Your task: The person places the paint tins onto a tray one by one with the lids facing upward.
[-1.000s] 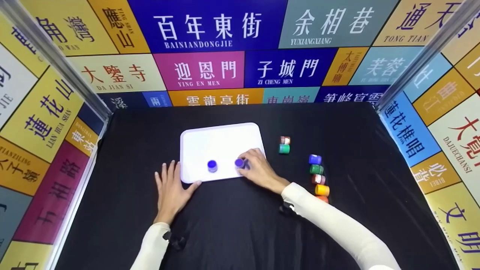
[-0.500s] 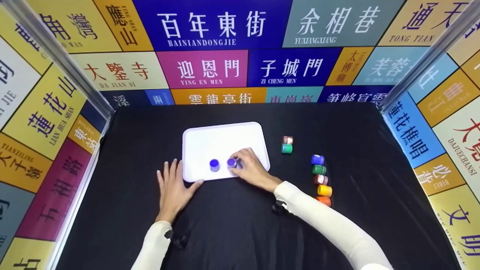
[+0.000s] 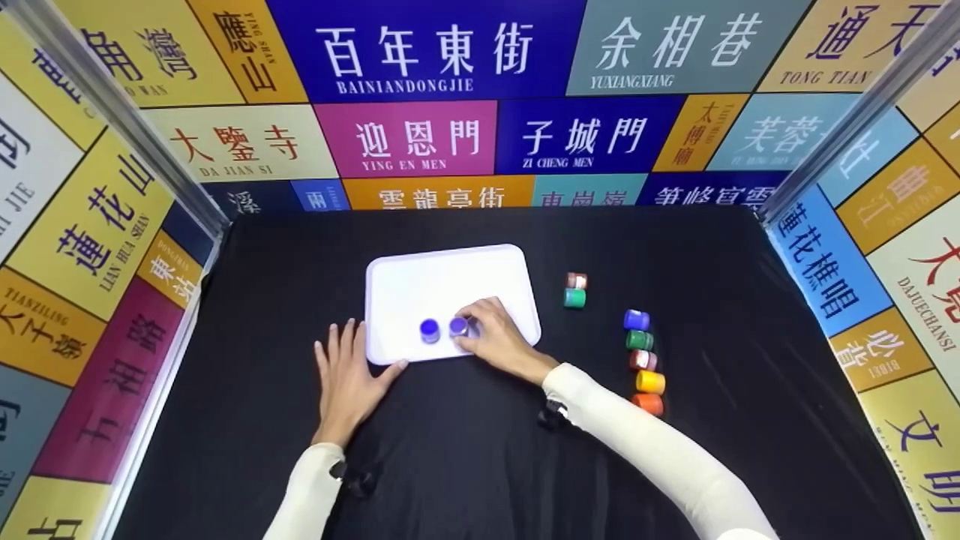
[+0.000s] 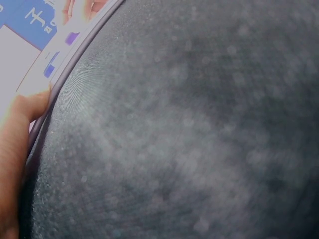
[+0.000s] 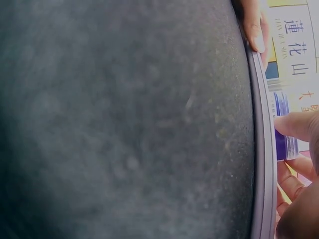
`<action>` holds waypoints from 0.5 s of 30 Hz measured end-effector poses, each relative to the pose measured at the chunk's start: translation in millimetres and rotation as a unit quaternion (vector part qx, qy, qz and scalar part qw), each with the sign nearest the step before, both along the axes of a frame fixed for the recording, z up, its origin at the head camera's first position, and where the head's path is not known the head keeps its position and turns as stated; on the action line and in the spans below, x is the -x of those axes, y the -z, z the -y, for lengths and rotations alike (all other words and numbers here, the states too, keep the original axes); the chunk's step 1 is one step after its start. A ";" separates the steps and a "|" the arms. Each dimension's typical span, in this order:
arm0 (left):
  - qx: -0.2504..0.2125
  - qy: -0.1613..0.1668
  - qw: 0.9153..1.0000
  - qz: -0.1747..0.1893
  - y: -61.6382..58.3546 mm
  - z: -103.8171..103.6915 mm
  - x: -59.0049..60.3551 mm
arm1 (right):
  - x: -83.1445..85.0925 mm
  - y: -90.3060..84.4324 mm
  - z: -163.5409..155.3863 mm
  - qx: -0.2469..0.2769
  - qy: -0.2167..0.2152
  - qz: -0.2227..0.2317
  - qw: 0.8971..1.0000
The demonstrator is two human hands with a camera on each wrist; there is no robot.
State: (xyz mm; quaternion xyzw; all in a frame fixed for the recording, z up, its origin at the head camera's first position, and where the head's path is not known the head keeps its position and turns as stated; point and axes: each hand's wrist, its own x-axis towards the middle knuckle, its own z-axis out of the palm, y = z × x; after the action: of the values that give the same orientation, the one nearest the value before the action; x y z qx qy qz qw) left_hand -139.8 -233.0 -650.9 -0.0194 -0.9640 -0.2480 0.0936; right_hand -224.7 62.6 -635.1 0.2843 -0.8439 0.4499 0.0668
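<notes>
A purple-capped jar (image 3: 459,327), seemingly upright, stands near the white board's (image 3: 450,289) front edge, pinched by the right hand (image 3: 495,335), just beside a matching jar (image 3: 430,331); the left hand (image 3: 349,382) lies spread at the front-left corner, bare white surface behind both jars.

Head view, printed wall: rectangular deep-blue panel (image 3: 427,56) reads 百年東街 / BAINIANDONGJIE; rectangular grey panel (image 3: 679,49), 余相巷 / YUXIANGXIANG; rectangular magenta panel (image 3: 406,139), 迎恩門 / YING EN MEN; rectangular dark-blue panel (image 3: 589,137), 子城門 / ZI CHENG MEN; slanted yellow panel (image 3: 94,240), 蓮花山 / LIAN HUA SHAN. Label on small cylindrical violet-blue-lidded jar (image 3: 459,327): illegible.
</notes>
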 end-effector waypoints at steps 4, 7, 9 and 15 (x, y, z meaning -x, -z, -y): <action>0.005 -0.002 1.000 0.010 -1.3 1.6 0.4 | -0.6 -4.8 -2.0 -0.001 -0.006 0.016 1.000; 0.004 -0.003 1.000 0.016 -1.7 2.7 0.6 | -1.5 -9.3 -4.4 -0.008 -0.016 0.029 0.999; 0.003 0.000 1.000 0.018 -1.5 2.9 0.7 | -2.5 -11.3 -7.3 -0.011 -0.022 0.026 0.999; 0.004 0.005 1.000 0.017 -1.8 1.6 0.1 | -8.3 -23.9 -24.8 -0.040 -0.037 0.018 0.998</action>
State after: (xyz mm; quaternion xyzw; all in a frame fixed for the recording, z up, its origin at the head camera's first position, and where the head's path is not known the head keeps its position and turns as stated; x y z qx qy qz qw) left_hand -139.9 -234.6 -649.1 -0.0201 -0.9665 -0.2444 0.0764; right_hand -216.4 87.3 -611.2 0.3096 -0.8511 0.4233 0.0241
